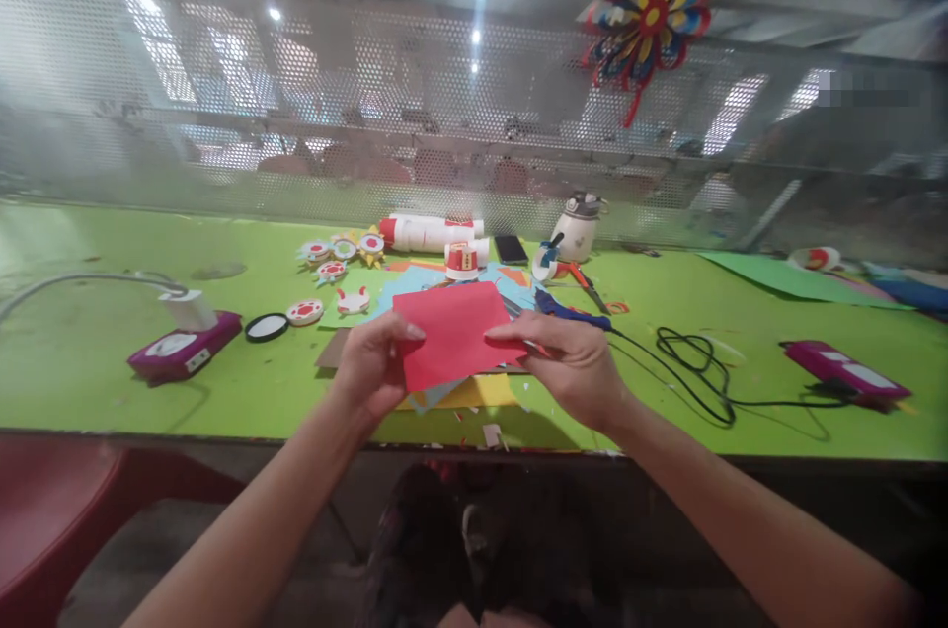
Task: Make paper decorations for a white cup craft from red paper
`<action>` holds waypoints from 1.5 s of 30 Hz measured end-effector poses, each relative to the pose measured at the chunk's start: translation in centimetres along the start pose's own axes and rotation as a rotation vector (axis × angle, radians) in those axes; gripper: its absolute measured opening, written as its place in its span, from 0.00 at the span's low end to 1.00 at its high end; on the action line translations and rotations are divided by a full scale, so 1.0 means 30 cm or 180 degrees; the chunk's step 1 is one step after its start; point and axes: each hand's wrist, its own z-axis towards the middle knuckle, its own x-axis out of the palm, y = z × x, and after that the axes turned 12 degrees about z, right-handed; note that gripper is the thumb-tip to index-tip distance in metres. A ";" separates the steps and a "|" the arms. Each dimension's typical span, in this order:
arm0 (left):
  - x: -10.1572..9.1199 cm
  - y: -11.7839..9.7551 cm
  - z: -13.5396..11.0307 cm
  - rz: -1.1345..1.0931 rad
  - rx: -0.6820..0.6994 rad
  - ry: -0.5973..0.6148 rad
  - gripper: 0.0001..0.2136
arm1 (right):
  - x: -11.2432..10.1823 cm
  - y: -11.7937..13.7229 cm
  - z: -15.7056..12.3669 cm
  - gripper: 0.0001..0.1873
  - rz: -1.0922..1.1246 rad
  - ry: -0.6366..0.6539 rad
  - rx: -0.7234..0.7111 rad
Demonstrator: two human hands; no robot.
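A red sheet of paper (453, 337) is held up over the green table, stretched between both hands. My left hand (374, 356) pinches its left edge, thumb on top. On the right edge my right hand (567, 356) grips it the same way, with its thumb across the front. Behind and under the sheet lie pale blue paper pieces (400, 290) and a yellow sheet (481, 392). A blue glue gun (570, 312) with a black cord rests just beyond my right hand. Red-handled scissors (589, 290) lie behind it.
Paper cups (434, 234), a phone (511, 250) and a white bottle (579, 228) stand or lie at the back. Purple power strips (185, 349) sit on both sides, the right one with a looped cord (696, 366). Several small paper-decorated discs (331, 273) are at left. A paper flower (652, 16) hangs above.
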 end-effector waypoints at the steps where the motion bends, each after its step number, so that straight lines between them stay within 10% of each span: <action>1: 0.004 -0.008 0.017 -0.0070 -0.0062 0.0011 0.12 | -0.007 -0.012 0.013 0.19 0.0175 0.0023 0.0110; 19: 0.075 -0.028 0.169 0.0114 -0.0228 0.0923 0.07 | -0.153 -0.066 0.125 0.09 0.0368 0.0728 0.0140; 30: 0.088 0.021 0.189 -0.0021 -0.0283 0.0877 0.15 | -0.073 -0.172 0.120 0.12 0.1006 -0.0705 0.1606; 45: 0.067 0.050 0.187 0.1543 -0.0355 0.1136 0.17 | -0.059 -0.175 0.117 0.15 0.1352 -0.1231 0.1661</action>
